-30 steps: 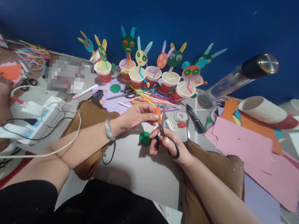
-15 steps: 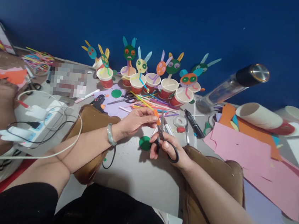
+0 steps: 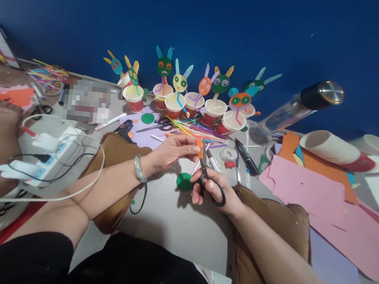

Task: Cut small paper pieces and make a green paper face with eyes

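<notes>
Between the thumb and fingers of my left hand point(image 3: 176, 152) is a small piece of orange paper point(image 3: 199, 147). My right hand point(image 3: 216, 188) has its fingers through the handles of black-handled scissors point(image 3: 204, 164), whose blades point up along the paper's right edge. A dark green paper circle point(image 3: 183, 181) lies on the table just left of the scissors handles. Behind my hands is a heap of coloured paper sticks point(image 3: 194, 128). Further back, red-and-white paper cups point(image 3: 230, 121) hold paper animal figures point(image 3: 180, 83) with long ears.
A power strip point(image 3: 54, 157) with white cables lies left, near a co-worker's hand point(image 3: 2, 115). Brown cushions point(image 3: 270, 227) flank my forearms. Pink paper sheets point(image 3: 306, 186) lie right, below a tilted clear bottle point(image 3: 280, 117). A glue gun point(image 3: 123, 129) and second scissors point(image 3: 153, 125) lie behind my left hand.
The scissor blades have drawn closer together along the orange paper. My left hand has barely shifted, and more of the orange piece shows. The co-worker's hand looks unchanged.
</notes>
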Demonstrator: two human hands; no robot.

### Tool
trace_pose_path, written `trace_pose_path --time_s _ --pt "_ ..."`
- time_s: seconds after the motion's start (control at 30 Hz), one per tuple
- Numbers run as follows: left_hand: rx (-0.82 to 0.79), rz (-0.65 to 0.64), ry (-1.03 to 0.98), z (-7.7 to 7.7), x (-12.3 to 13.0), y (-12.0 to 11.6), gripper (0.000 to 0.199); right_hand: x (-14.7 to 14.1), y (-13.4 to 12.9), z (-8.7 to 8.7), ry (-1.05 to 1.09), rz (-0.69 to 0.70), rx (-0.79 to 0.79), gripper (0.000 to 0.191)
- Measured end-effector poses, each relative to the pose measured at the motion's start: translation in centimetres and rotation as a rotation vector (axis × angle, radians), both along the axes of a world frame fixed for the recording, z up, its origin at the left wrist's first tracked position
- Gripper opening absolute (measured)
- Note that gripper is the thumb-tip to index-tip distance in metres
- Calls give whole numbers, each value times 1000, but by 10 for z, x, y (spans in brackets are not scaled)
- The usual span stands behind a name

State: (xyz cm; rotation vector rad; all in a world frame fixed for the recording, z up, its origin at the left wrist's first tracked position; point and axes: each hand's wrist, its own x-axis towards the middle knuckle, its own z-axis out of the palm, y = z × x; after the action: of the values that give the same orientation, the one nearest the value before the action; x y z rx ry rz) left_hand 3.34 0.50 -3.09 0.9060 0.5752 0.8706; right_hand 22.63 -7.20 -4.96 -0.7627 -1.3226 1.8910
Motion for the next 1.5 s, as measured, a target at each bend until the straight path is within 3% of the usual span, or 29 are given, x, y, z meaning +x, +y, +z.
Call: trace_pose_path --time_s 0.3,0.57,0.77,1.03,1.5 --pt "-28 59 5 -4 3 0 48 -1 1 1 1 -2 -2 48" --pt "-81 99 -61 3 3 -2 47 1 1 0 18 -14 3 50" --pt "-90 67 -93 5 1 -1 45 2 1 2 -6 -6 -5 50" --pt "21 -11 -61 3 -2 0 40 0 1 4 10 53 -65 51" --pt "-29 43 -69 4 -1 -1 42 4 -1 6 22 52 -68 52"
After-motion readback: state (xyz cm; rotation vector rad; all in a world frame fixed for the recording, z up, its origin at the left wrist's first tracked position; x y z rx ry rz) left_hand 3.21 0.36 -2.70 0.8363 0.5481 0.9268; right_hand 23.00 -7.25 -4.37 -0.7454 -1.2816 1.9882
